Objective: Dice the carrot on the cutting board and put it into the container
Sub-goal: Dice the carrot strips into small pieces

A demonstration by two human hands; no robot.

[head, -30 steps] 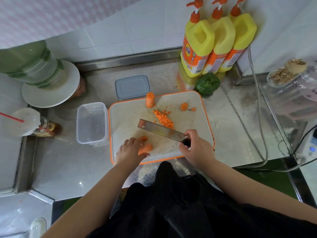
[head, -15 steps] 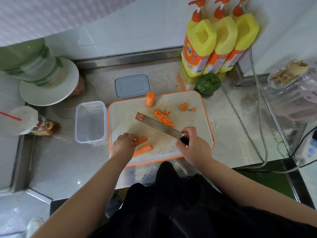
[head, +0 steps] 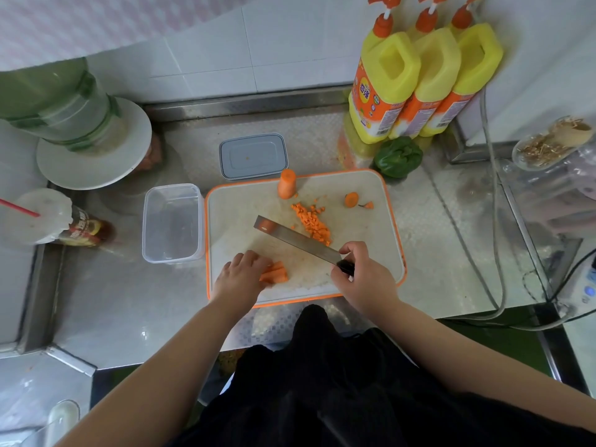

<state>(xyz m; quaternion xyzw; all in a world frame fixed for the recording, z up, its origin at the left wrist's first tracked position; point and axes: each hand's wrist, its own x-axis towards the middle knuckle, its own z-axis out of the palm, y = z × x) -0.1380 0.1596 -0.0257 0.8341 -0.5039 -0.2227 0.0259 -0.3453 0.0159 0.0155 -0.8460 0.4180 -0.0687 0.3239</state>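
Note:
An orange-rimmed white cutting board [head: 383, 230] lies on the steel counter. My left hand [head: 240, 277] holds a bundle of carrot strips [head: 276, 272] near the board's front left. My right hand [head: 362, 277] grips the black handle of a cleaver [head: 296, 240], whose blade slants up to the left above the board. A pile of diced carrot [head: 312, 222] lies mid-board. An upright carrot stub [head: 286, 184] stands at the far edge, and a carrot end slice [head: 351, 199] lies to the right. The clear container [head: 172, 222] sits empty left of the board.
A grey lid [head: 253, 155] lies behind the board. Three yellow detergent bottles [head: 419, 79] and a green pepper [head: 398, 156] stand at the back right. A green jug on a white plate [head: 93, 156] and a lidded cup with a straw [head: 42, 217] are left. Cables [head: 493, 221] run along the right.
My left hand has gathered the carrot strips together under its fingers. The cleaver has shifted slightly up and left over the board.

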